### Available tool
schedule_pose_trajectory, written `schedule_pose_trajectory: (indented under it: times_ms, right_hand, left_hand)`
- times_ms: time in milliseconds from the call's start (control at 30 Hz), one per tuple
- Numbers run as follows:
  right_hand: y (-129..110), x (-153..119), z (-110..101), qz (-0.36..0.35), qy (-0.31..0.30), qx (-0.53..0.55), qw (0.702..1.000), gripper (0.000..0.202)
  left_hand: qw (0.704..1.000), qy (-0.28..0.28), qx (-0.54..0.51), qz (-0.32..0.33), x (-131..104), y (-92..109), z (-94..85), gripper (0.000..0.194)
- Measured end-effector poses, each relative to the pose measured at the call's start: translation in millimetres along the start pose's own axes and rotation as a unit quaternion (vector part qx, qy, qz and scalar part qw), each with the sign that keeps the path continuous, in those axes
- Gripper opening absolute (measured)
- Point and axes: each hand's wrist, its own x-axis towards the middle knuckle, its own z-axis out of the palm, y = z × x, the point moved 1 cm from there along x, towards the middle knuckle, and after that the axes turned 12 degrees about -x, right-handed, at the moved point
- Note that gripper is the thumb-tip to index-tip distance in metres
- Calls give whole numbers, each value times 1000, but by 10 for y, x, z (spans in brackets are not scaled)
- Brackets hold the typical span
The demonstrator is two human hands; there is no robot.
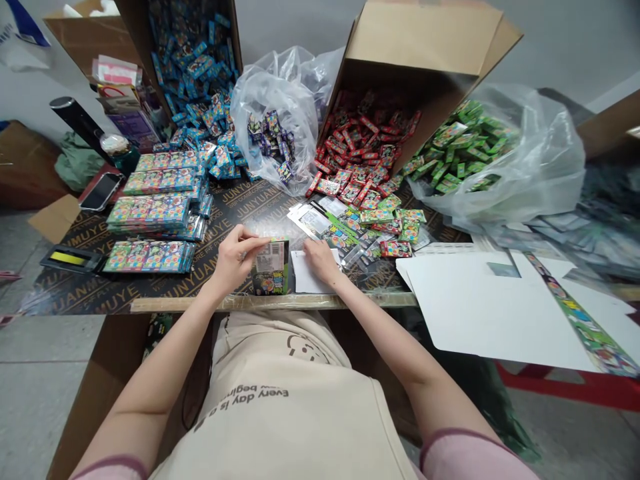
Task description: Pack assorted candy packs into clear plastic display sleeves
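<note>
My left hand (236,259) is closed in a pinch on the top edge of a small dark printed card (271,275), which has a pale barcode panel and a colourful logo. Beside it, my right hand (320,259) has its fingers curled on a white card (304,275) near the table's front edge; the fingertips are partly hidden. Just beyond lie overlapping dark printed cards (340,230) with green strips. Small green and red candy packets (395,223) are scattered over their right side.
Flat stacks of multicoloured packs (150,257) and a phone (101,191) sit at the left. Behind are blue packets (200,67), a clear bag of purple packets (275,127), a carton (410,53) spilling red packets and a bag of green packets (465,143). White sheets (480,307) overhang the right edge.
</note>
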Motion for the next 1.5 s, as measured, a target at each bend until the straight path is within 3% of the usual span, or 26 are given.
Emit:
schedule_pose_trajectory:
  times_ms: [100, 167, 267, 333, 467, 567, 800, 933, 1067, 1133, 1233, 1367, 1433, 1500]
  right_hand:
    - [22, 1, -33, 29, 6, 37, 999, 17]
    - [26, 62, -171, 46, 16, 63, 997, 15]
    - [-64, 233, -588, 39, 66, 169, 983, 11]
    - [-223, 357, -942, -14, 89, 275, 957, 14]
    - [-670, 526, -1482, -159, 8, 345, 925, 23]
    - [-899, 594, -1578, -210, -67, 337, 915, 23]
    - [-904, 682, -1376, -198, -125, 335, 913, 21]
    - [-913, 664, -1300, -178, -105, 303, 930, 19]
    - [-907, 629, -1226, -144, -45, 298, 943, 14]
    - [-808, 614, -1145, -107, 2, 303, 947, 18]
    - [-527, 563, -914, -24, 46, 234, 971, 15]
    - [-183, 400, -463, 36, -51, 79, 995, 10]
    - [-116, 317, -265, 47, -78, 51, 995, 11]
    - [-109, 266, -129, 57, -70, 44, 995, 11]
  left_hand:
    - [1000, 7, 2, -6, -15, 13, 10, 20]
    - [1000, 8, 5, -8, -29, 27, 18, 20]
    - [1000, 20, 18, -13, -44, 49, 29, 18]
    - [999, 40, 23, -18, -44, 61, 31, 11]
    - [998, 63, -1, -6, -24, 79, 13, 6]
    - [999, 50, -7, -5, -17, 97, -16, 5]
    - [997, 71, -15, -18, -10, 180, -6, 10]
    - [994, 103, 16, -39, -2, 151, 74, 25]
    - [996, 69, 47, -17, -26, 93, 116, 12]
    - [997, 45, 64, -1, -54, 77, 89, 9]
    - [995, 24, 98, 0, -98, 61, -35, 22]
    - [967, 41, 243, -63, -145, -5, -241, 32]
    - [946, -26, 309, -92, -170, -87, -255, 58]
    - [926, -167, 320, -106, -200, -210, -190, 79]
